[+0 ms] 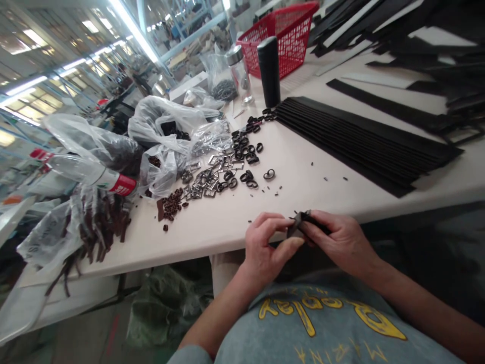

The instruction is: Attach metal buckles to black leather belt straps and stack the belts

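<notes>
Just past the table's front edge, my left hand (267, 247) and my right hand (339, 240) meet around a dark strap (299, 222). My left thumb and fingers pinch one side of it, while my right hand grips the other. Whether a buckle sits on the strap is hidden by my fingers. Beyond my hands lie loose black strap loops (246, 146) and a pile of metal buckles (206, 182). Small brown loops (172, 205) are heaped left of the buckles. A fanned stack of long black strips (364, 141) covers the table to the right.
Plastic bags (162, 121) and a red-labelled bottle (123, 184) stand at the left, near brown straps (100, 217). At the back are a glass bottle (240, 76), a black tumbler (269, 73) and a red basket (295, 40). Dark sheets (428, 45) fill the far right.
</notes>
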A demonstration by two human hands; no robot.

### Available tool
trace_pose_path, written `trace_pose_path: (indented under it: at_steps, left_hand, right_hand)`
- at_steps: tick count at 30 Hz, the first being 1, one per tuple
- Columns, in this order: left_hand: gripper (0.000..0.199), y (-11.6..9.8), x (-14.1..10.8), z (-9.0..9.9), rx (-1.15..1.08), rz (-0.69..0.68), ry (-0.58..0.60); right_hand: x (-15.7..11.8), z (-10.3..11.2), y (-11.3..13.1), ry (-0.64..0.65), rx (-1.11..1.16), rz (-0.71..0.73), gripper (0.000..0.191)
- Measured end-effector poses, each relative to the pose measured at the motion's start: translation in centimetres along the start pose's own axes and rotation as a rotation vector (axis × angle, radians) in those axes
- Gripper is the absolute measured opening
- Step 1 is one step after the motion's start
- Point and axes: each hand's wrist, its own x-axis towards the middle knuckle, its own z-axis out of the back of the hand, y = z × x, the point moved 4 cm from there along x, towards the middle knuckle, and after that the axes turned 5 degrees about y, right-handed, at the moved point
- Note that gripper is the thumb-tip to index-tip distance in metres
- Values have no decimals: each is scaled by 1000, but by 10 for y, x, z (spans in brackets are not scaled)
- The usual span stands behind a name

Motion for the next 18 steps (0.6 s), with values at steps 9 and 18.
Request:
trace_pose_path:
  at_steps: [9,18]
  left_hand:
    - [70,24,-2,-13,-772,501,392]
    - [48,28,0,-14,-908,588,231]
  right_hand:
    - [-10,3,10,271,10,-29,29]
    - [-15,11,5,411,-176,-106,43]
